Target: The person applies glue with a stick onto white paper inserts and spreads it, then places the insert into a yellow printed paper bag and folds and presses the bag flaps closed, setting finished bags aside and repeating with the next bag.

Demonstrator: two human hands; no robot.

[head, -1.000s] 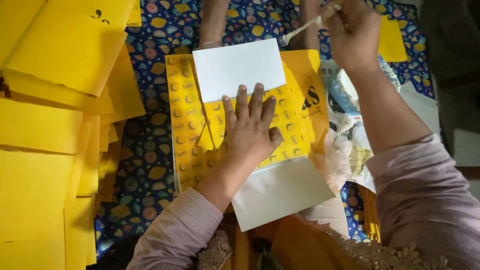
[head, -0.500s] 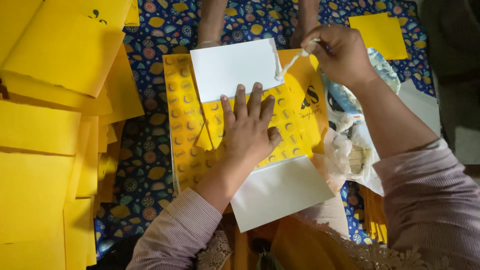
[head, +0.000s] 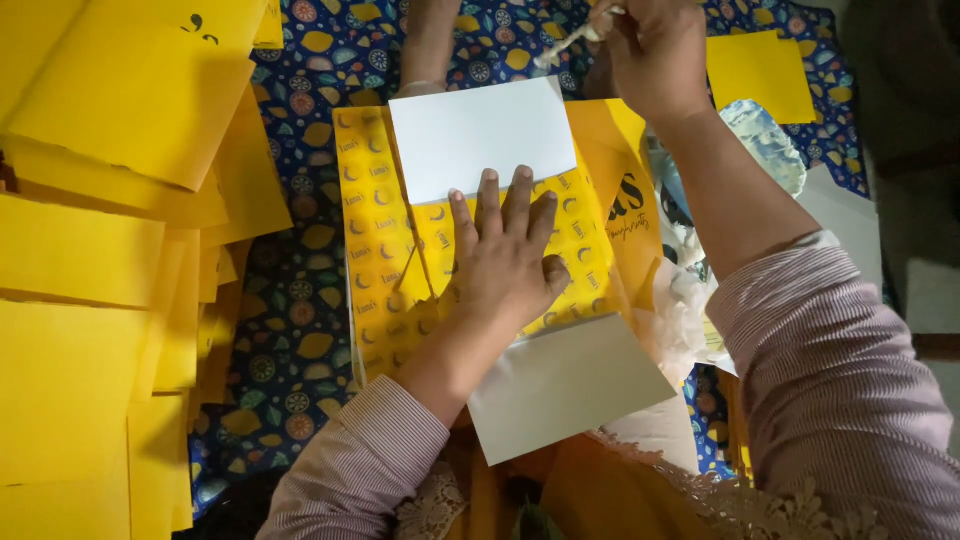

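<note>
Blue patterned cloth surface (head: 300,290), largely covered: stacks of plain yellow paper sheets (head: 90,250) crowd the whole left side, leaving a narrow bare strip. Centre: yellow printed paper bag blank (head: 385,250), partly folded, white flap (head: 480,135) above, white panel (head: 565,385) below; both appear not yet closed. Left hand (head: 505,255) open, flat, pressing the blank's middle. Right hand (head: 655,50) closed around a thin white stick (head: 570,40) above the flap's upper right corner. Crumpled plastic (head: 760,140) at right.

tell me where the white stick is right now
Top of the head view, held in the right hand: the white stick pokes out leftward, just above the white flap.
</note>
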